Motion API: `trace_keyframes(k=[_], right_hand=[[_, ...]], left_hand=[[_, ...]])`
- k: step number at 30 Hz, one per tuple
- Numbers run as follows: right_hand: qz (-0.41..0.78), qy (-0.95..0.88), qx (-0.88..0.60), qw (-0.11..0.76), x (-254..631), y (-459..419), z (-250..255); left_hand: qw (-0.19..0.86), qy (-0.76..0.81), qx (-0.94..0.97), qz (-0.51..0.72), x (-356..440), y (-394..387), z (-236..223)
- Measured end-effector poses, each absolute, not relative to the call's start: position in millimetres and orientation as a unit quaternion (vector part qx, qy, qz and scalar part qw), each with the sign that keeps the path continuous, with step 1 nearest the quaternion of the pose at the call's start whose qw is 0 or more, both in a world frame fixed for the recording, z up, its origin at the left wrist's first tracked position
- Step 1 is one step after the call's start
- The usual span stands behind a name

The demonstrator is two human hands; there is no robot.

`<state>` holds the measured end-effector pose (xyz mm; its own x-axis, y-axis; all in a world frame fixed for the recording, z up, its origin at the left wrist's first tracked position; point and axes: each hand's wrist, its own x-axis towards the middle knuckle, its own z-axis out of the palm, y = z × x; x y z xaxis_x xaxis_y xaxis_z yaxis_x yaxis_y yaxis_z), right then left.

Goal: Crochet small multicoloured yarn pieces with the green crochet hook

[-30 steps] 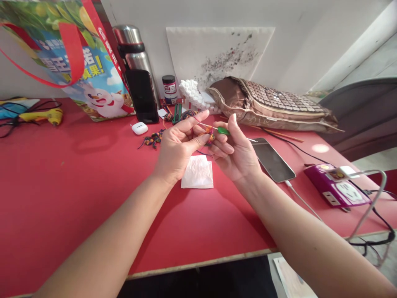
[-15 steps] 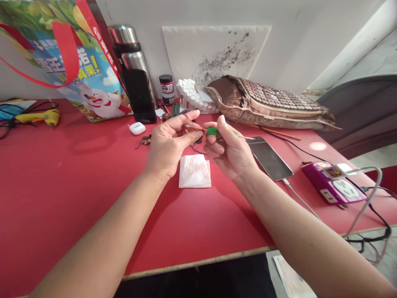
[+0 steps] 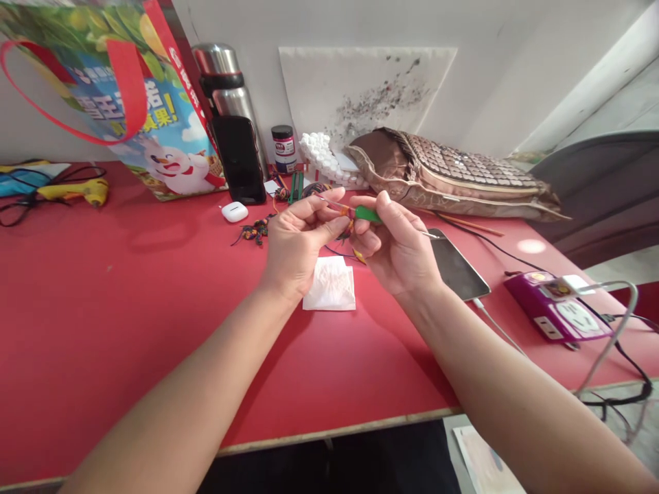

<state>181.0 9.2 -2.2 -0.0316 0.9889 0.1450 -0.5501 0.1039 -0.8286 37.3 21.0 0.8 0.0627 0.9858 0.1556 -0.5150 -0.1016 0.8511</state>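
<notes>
My right hand (image 3: pixel 399 240) is closed around the green handle of a crochet hook (image 3: pixel 366 214), whose thin metal shaft points left toward my other hand. Its other metal end sticks out to the right, past my fingers. Between thumb and fingers, my left hand (image 3: pixel 301 240) pinches a small piece of orange and red yarn work (image 3: pixel 346 213), partly hidden by the fingertips. The shaft meets the yarn there; whether it passes through a loop I cannot tell. Below both hands lies a folded white tissue (image 3: pixel 329 285) on the red table (image 3: pixel 169 329).
Multicoloured yarn pieces (image 3: pixel 255 232) lie left of my hands. Behind stand a black phone (image 3: pixel 239 161), a steel flask (image 3: pixel 234 99), a jar (image 3: pixel 283 147) and a printed bag (image 3: pixel 169 130). A grey-screened phone (image 3: pixel 460 267) and a purple power strip (image 3: pixel 561 309) are at right.
Both hands and the scene sit slightly further right in view. The hook's shaft now shows more clearly beside the left fingertips, and its handle is tilted slightly differently. Both grips are kept.
</notes>
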Motion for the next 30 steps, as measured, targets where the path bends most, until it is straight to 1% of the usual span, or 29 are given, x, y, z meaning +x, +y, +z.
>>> trace_keyframes(k=[8,12,20,30], right_hand=[[0.62,-0.352,-0.323,0.623,179.5,18.2,-11.1],[0.622,-0.347,-0.323,0.623,177.8,18.1,-10.9],[0.626,-0.344,-0.306,0.63,176.6,18.5,-10.4],[0.64,-0.359,-0.297,0.611,178.8,16.8,-10.4]], left_hand=[[0.651,0.32,0.364,0.585,36.0,23.2,-7.4],[0.672,0.306,0.358,0.572,37.3,22.6,-6.4],[0.667,0.292,0.363,0.582,40.7,23.8,-5.4],[0.664,0.308,0.372,0.57,36.7,25.6,-8.5]])
